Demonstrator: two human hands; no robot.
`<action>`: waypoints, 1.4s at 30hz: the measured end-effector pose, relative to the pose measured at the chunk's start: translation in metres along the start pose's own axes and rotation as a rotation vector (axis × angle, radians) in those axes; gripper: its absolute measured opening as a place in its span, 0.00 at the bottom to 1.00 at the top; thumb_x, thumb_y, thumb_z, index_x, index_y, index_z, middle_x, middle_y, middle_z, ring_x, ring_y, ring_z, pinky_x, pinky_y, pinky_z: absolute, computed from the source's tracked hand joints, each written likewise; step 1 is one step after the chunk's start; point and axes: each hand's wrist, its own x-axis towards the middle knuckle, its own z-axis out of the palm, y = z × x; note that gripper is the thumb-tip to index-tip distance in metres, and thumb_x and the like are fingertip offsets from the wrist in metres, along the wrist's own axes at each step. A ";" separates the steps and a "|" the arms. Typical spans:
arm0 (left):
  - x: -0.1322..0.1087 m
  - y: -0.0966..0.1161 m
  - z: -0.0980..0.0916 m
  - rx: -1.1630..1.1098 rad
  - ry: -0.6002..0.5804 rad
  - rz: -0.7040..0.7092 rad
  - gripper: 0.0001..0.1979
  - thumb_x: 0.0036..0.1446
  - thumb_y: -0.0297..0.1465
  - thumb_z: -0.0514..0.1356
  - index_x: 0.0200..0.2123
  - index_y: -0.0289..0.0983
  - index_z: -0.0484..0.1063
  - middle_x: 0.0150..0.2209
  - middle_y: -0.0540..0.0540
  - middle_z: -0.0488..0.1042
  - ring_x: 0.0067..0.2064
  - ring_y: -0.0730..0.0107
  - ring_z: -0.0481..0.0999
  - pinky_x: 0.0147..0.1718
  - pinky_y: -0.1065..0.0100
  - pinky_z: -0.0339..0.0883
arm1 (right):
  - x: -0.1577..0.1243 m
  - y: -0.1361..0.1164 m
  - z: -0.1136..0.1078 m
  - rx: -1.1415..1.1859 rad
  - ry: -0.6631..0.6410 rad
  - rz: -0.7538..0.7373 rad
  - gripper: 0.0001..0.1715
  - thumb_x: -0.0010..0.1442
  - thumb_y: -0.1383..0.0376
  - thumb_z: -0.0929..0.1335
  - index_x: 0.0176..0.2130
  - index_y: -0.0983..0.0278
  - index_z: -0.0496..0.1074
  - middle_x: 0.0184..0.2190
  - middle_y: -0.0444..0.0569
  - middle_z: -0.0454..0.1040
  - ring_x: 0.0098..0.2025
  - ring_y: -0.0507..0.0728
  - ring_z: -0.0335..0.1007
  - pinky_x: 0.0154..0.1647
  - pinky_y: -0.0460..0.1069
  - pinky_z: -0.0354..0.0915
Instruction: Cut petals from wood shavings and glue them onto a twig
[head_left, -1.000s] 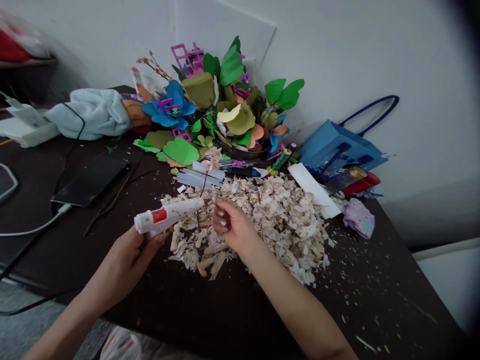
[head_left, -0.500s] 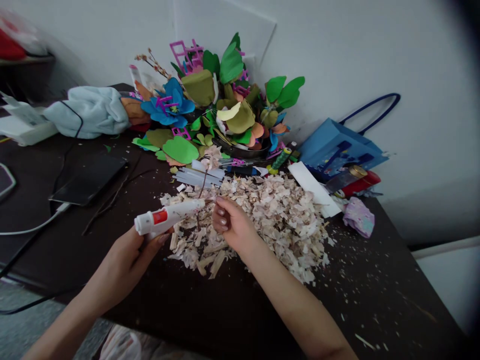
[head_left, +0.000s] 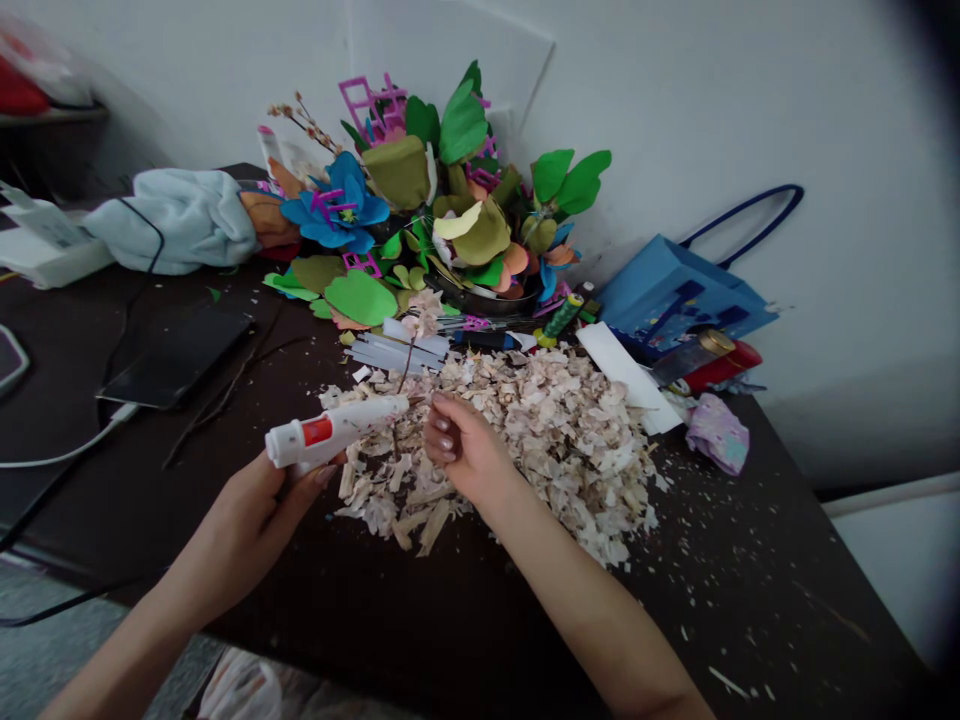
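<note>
Head camera looks forward and down over a dark desk (head_left: pixel 750 600), with two bare forearms reaching in from the bottom edge. The left hand (head_left: pixel 240 530) is closed around the grip of a white glue gun (head_left: pixel 334 430) with a red patch on its side. The fingers wrap underneath, holding the gun nearly level so that its nozzle points right, toward the other hand. The right hand (head_left: pixel 465 450) is curled, with its fingertips (head_left: pixel 442 425) turned toward the nozzle. Whether it grips anything is too hard to tell at this size.

Just left of those fingertips, a thin twig (head_left: pixel 397 440) with a pale blossom (head_left: pixel 424 312) at its top rises from the wood shavings, its stem passing behind the gun's tip. Both hands seem held close to this twig, keeping the gun's tip near it.

Beneath the hands spreads a wide heap of pale wood shavings (head_left: pixel 555 450), with stray bits scattered across the desk to the right. Clear glue sticks (head_left: pixel 394 350) lie at the heap's far edge, within easy reach. Behind them, colorful paper flowers and leaves (head_left: pixel 461 190) are massed against the wall. A few loose twigs (head_left: pixel 225 390) lie near a black phone (head_left: pixel 176 358) on the left, and a blue paper bag (head_left: pixel 675 295) leans against the wall on the right.
</note>
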 end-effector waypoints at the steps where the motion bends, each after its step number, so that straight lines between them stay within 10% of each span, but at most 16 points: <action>1: 0.000 0.000 0.000 0.001 0.001 0.010 0.16 0.63 0.40 0.53 0.46 0.35 0.70 0.42 0.40 0.78 0.40 0.61 0.76 0.41 0.66 0.70 | 0.000 0.000 0.000 -0.001 -0.002 0.002 0.14 0.49 0.67 0.72 0.25 0.62 0.61 0.17 0.34 0.57 0.15 0.44 0.45 0.16 0.44 0.35; 42: -0.003 -0.004 0.004 0.035 0.056 0.091 0.12 0.62 0.38 0.54 0.44 0.38 0.70 0.38 0.44 0.78 0.35 0.63 0.77 0.33 0.70 0.70 | -0.002 -0.001 -0.001 0.024 0.007 0.017 0.13 0.48 0.68 0.72 0.24 0.63 0.63 0.16 0.34 0.58 0.15 0.44 0.47 0.15 0.43 0.36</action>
